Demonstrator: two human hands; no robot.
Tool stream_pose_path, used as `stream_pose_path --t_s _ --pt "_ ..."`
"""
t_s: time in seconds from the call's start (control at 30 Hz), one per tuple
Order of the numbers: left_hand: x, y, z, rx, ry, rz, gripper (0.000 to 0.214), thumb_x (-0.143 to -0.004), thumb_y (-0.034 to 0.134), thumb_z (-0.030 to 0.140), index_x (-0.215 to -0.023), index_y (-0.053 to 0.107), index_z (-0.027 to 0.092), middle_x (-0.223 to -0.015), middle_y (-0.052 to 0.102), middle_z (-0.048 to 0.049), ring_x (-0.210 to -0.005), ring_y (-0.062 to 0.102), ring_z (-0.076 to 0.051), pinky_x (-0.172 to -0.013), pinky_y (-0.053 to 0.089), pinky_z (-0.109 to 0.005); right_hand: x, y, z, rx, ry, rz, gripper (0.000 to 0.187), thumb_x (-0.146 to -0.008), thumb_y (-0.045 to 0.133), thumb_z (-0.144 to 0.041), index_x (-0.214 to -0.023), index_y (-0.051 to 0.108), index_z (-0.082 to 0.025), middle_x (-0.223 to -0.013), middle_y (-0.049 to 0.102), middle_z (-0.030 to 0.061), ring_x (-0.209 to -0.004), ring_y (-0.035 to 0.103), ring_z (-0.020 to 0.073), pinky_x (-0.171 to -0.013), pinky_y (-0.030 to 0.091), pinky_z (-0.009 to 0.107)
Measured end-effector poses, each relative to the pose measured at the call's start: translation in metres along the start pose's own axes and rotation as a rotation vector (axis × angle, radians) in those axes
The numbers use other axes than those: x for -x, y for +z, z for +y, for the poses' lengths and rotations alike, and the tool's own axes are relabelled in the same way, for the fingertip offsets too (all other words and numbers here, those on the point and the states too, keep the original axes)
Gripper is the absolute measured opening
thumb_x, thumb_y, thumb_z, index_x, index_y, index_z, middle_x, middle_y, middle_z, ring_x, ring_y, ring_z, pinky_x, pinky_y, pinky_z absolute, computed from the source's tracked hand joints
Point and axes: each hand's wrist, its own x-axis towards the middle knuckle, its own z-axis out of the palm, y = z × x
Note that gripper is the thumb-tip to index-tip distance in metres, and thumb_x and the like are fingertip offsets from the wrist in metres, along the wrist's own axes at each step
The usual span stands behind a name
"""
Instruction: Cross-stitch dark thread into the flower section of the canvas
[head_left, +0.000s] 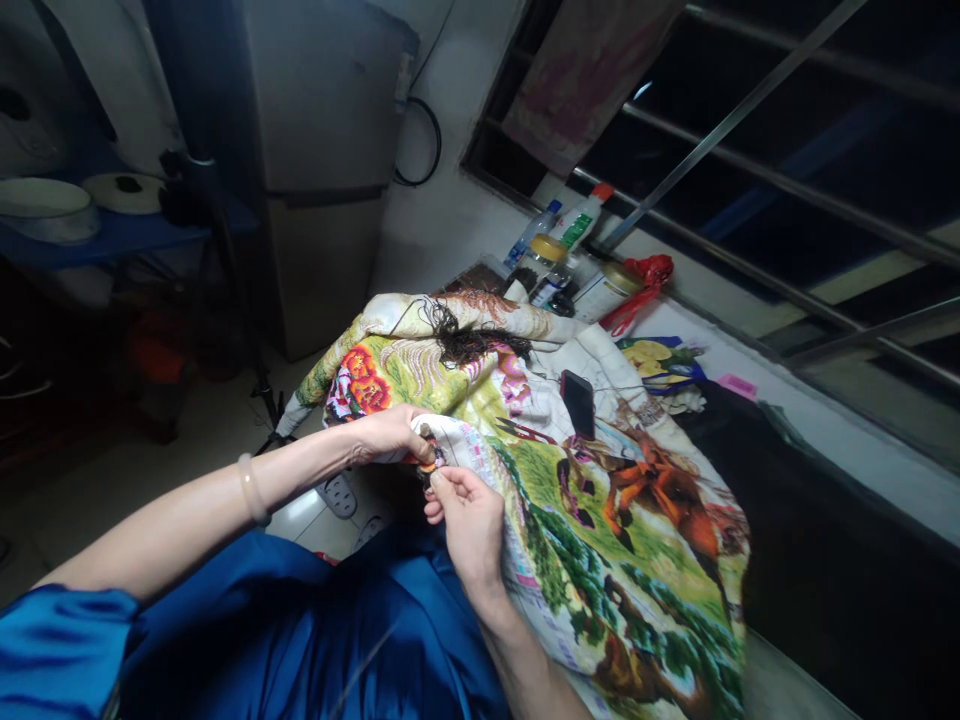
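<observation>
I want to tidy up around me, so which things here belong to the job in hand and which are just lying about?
Likely part of the job:
Patterned cloth, gripped by the left hand, right hand at its edge
Dark thread bundle, lying on it

Likely just lying about:
Phone, on the cloth
Yellow-lidded jar
Red-capped bottle
White pot
</observation>
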Motion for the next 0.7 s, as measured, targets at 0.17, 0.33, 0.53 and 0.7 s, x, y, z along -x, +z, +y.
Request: stream_pose_path --t_s 0.17,0.33,0.53,0.7 --pt "-0.0006 -0.0002 -0.0005 0.016 0.001 -0.014 0.023 -0.044 0.07 0.002 -0.063 0.064 0.013 -0.054 0.064 0.0002 -0.05 0.053 -0.012 -0.047 0.04 -0.022 -0.0004 -0.0001 0.0002 0.007 -0.01 -0.002 0.036 -0.061 0.072 -0.047 -0.069 0.065 -0.013 -0.05 0.059 0.0002 -0.039 0.054 0.0109 -0.034 0.046 0.019" --pt "0.0005 0.0004 0.0003 0.03 0.001 -0.024 0.022 -0.045 0.069 0.001 -0.062 0.064 0.013 -0.054 0.064 0.0006 -0.05 0.053 -0.011 -0.048 0.04 -0.022 -0.0008 0.0017 0.0 -0.037 0.016 0.023 0.034 -0.058 0.073 -0.045 -0.068 0.064 -0.013 -0.051 0.06 0.0011 -0.04 0.055 0.0109 -0.034 0.045 0.018" --pt "0.0017 0.0016 0.0014 0.024 -0.016 -0.002 0.023 -0.044 0.069 0.001 -0.063 0.065 0.012 -0.054 0.064 0.0 -0.051 0.054 -0.011 -0.048 0.04 -0.022 0.0014 0.0 -0.0015 -0.043 0.035 0.008 0.033 -0.057 0.072 -0.042 -0.069 0.065 -0.012 -0.05 0.06 0.0003 -0.039 0.054 0.01 -0.034 0.044 0.017" --pt "0.0003 0.0011 -0.0002 0.029 -0.005 0.006 0.024 -0.043 0.07 0.002 -0.064 0.065 0.011 -0.055 0.064 -0.0007 -0.051 0.055 -0.012 -0.048 0.04 -0.022 0.0026 -0.0008 -0.0031 -0.026 0.036 -0.004 0.034 -0.059 0.072 -0.043 -0.071 0.064 -0.012 -0.049 0.059 -0.0004 -0.038 0.053 0.0096 -0.034 0.043 0.017"
